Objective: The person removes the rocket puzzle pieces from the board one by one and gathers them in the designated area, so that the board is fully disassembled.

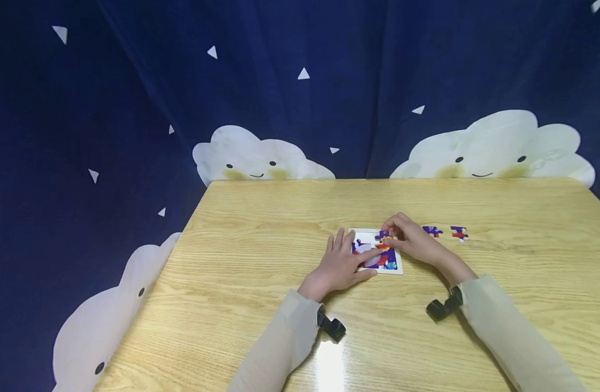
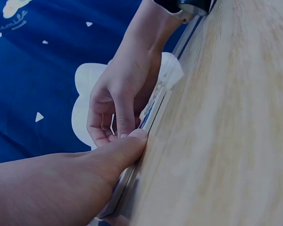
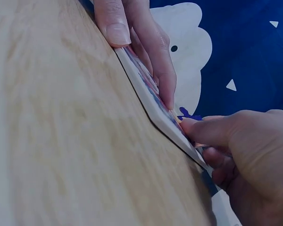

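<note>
A dark blue curtain (image 1: 280,32) with white triangles fills the background, and in front of it spreads a wood-grained tabletop (image 1: 241,228). White clouds (image 1: 253,155) with smiling faces are printed on the cloth, two showing beyond the tabletop's far edge and one along its left edge. Two beige sleeves (image 1: 280,337) reach in over the near side, each with a black wrist device (image 1: 333,328) at its cuff. The left hand (image 1: 340,267) lies over the left part of a jigsaw tray, its fingers spread and mostly straight, the forefinger across the picture and the thumb at the near edge. The right hand (image 1: 415,239) bends in from the right, thumb and forefinger pinching a purple-and-yellow piece (image 1: 382,236) (how its other fingers lie I cannot fully tell) near the tray's far right corner; whether that piece is lifted or lying flat I cannot tell. The white-rimmed jigsaw tray (image 1: 400,265) sits nearer the tabletop's far edge than its near side, partly filled, with bare white base towards its far left corner. Smallest are two loose pieces (image 1: 459,233), lying apart beyond the tray's right edge, roughly level with its far edge.
</note>
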A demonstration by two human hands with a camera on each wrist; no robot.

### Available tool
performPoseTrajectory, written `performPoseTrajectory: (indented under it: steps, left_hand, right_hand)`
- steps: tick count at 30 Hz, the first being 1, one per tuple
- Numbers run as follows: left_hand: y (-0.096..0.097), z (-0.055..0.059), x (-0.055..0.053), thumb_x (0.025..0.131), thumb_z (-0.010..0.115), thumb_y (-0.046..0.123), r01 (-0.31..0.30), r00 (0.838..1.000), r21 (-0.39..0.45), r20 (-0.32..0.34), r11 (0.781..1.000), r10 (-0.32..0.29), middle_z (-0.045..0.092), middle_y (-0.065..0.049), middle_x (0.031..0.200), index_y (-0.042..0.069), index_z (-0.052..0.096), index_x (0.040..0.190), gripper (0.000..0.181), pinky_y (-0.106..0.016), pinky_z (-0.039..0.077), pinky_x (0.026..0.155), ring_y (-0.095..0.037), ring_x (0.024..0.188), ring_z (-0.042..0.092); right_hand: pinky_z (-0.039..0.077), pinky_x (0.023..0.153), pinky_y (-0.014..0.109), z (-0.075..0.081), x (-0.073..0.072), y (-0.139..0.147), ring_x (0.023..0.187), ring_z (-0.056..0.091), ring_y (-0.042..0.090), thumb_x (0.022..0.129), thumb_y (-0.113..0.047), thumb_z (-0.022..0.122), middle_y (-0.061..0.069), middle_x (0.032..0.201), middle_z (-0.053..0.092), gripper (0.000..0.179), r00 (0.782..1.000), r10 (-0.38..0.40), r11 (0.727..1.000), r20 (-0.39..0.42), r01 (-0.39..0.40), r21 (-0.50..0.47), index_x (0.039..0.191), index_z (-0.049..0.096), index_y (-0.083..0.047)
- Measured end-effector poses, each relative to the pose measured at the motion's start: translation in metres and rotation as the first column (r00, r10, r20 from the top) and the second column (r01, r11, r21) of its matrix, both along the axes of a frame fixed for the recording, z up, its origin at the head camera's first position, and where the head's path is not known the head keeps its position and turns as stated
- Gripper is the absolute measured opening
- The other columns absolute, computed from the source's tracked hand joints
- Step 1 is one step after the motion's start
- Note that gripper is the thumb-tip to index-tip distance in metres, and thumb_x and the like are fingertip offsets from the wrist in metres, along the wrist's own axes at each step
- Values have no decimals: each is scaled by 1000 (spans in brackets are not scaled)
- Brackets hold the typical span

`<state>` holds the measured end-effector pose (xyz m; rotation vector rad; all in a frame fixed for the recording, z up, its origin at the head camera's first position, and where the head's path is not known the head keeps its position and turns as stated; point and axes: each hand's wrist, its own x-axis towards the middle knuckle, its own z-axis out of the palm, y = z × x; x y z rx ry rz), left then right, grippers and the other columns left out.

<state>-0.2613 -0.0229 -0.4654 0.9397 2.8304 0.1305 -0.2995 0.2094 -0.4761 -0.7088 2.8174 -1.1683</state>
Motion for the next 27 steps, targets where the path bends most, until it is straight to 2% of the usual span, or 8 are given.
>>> performPoseTrajectory:
  steps: [6, 13, 21, 27]
  left_hand:
    - [0, 0, 0, 99, 36, 61, 2, 1000, -15, -11, 1000, -2, 16, -21, 163, 52, 26, 149, 52, -59, 14, 122, -44, 152, 7]
    - [0, 0, 0, 99, 36, 61, 7, 1000, -13, -15, 1000, -7, 17, -20, 163, 51, 26, 149, 52, -60, 15, 122, -44, 152, 8]
    - [0, -3, 0, 99, 36, 61, 2, 1000, -1, -7, 1000, -2, 16, -20, 163, 52, 26, 149, 52, -59, 14, 122, -42, 153, 6]
    - [1, -2, 0, 99, 37, 60, -2, 1000, 1, -5, 1000, 2, 16, -20, 163, 52, 27, 149, 52, -58, 13, 122, -42, 153, 6]
  right_hand:
    - [40, 68, 20, -3, 3, 1, 81, 45, 11, 92, -10, 66, 5, 98, 52, 21, 998, -2, 1000, -64, 1, -28, 112, 61, -9]
    - [43, 69, 19, -6, 4, 5, 81, 48, 7, 91, -4, 66, 5, 100, 55, 22, 992, 23, 997, -125, -33, -73, 112, 64, -10]
    - [44, 68, 17, -7, 4, 7, 79, 51, 6, 91, -1, 65, 6, 101, 59, 22, 990, 23, 993, -140, -39, -113, 111, 67, -10]
    - [46, 70, 17, -5, 3, 7, 80, 54, 5, 91, -2, 66, 5, 102, 61, 21, 991, -1, 995, -136, -12, -100, 110, 69, -11]
